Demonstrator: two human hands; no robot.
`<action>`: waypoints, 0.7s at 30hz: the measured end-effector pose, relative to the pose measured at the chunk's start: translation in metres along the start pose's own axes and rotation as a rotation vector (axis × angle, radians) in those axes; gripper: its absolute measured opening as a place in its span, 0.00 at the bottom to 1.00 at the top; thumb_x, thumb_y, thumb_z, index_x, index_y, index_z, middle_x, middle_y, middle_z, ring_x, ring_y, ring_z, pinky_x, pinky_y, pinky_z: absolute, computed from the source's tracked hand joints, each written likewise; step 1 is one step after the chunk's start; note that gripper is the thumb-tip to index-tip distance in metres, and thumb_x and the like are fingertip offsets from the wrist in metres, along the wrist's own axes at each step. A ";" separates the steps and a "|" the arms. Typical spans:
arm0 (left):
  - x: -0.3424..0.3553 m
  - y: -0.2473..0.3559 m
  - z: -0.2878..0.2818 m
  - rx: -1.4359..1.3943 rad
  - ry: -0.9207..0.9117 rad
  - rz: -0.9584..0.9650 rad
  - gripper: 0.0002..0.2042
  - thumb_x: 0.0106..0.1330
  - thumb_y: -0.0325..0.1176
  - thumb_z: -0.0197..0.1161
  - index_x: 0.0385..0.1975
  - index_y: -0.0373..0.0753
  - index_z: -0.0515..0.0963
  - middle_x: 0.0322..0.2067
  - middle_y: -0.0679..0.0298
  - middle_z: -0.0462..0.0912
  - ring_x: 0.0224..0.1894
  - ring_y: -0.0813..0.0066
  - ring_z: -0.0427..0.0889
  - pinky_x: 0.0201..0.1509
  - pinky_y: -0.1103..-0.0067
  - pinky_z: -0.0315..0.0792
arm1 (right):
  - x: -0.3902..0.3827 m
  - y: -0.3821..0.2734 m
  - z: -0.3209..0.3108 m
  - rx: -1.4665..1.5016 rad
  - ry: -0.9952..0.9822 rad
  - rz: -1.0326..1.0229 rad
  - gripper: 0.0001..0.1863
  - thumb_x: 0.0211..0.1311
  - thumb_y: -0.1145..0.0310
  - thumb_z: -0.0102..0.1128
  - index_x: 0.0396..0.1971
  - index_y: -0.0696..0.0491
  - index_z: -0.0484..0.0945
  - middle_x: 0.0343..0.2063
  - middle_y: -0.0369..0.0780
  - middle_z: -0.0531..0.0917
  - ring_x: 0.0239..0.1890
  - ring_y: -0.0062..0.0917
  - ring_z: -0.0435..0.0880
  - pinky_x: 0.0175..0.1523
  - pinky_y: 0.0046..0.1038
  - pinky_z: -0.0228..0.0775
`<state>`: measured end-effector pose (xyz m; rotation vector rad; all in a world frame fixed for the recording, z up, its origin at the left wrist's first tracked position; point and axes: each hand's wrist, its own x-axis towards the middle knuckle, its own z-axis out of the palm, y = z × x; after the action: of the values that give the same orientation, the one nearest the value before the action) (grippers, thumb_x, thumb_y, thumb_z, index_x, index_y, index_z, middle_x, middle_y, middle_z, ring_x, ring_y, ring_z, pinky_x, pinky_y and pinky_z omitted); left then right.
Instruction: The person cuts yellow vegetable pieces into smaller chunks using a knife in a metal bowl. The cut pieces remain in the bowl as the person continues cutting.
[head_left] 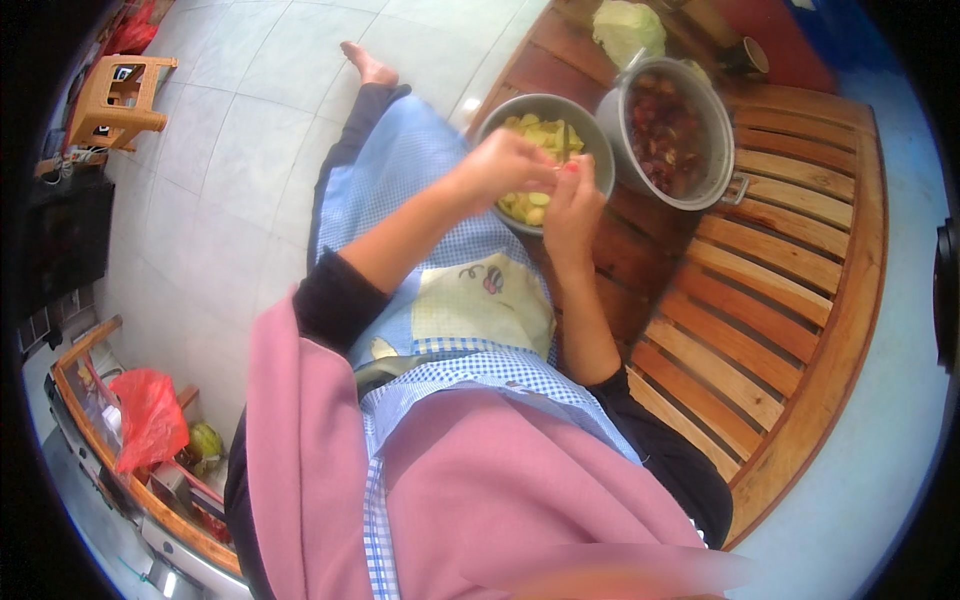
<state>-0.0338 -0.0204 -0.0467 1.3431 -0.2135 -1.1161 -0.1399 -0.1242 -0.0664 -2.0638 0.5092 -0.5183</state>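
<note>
My left hand point(505, 165), blurred by motion, reaches across the grey bowl point(488, 118) with its fingers pinched together. Whatever it grips is too small and smeared to name. My right hand point(575, 198) is closed at the bowl's right side, its fingertips meeting those of the left. A narrow blade, seemingly a small knife point(566, 142), sticks up from the right fingertips. Pale yellow cut pieces point(530, 207) fill much of the bowl under both hands; their kind is unclear.
Right of the bowl stands a metal pot point(722, 150) with dark reddish pieces in it. A pale green cabbage point(628, 30) lies behind, near a dark cup point(745, 58). The slatted wooden bench point(755, 330) extends to the right. A plastic stool point(120, 100) is on the tiled floor at far left.
</note>
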 end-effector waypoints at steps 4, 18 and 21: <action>0.015 -0.003 -0.009 0.411 0.037 0.158 0.10 0.53 0.26 0.68 0.36 0.34 0.84 0.37 0.53 0.84 0.40 0.65 0.84 0.46 0.74 0.76 | 0.010 0.025 0.002 0.311 -0.049 0.210 0.16 0.74 0.59 0.39 0.49 0.53 0.71 0.18 0.33 0.69 0.17 0.19 0.67 0.22 0.24 0.61; 0.035 -0.049 0.000 1.332 -0.091 0.505 0.12 0.54 0.26 0.61 0.39 0.43 0.83 0.53 0.58 0.76 0.55 0.62 0.77 0.56 0.69 0.72 | 0.008 0.021 -0.027 0.653 -0.174 0.618 0.21 0.75 0.52 0.36 0.56 0.47 0.70 0.15 0.27 0.63 0.10 0.10 0.55 0.14 0.14 0.46; 0.035 -0.051 -0.004 1.333 -0.075 0.574 0.13 0.55 0.25 0.62 0.40 0.42 0.82 0.47 0.58 0.81 0.46 0.59 0.82 0.51 0.70 0.76 | 0.009 0.022 -0.026 0.635 -0.173 0.609 0.22 0.75 0.52 0.35 0.55 0.49 0.71 0.14 0.27 0.62 0.10 0.10 0.54 0.14 0.14 0.46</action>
<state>-0.0398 -0.0350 -0.1069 2.1498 -1.4863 -0.4413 -0.1504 -0.1577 -0.0713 -1.2479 0.7215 -0.1048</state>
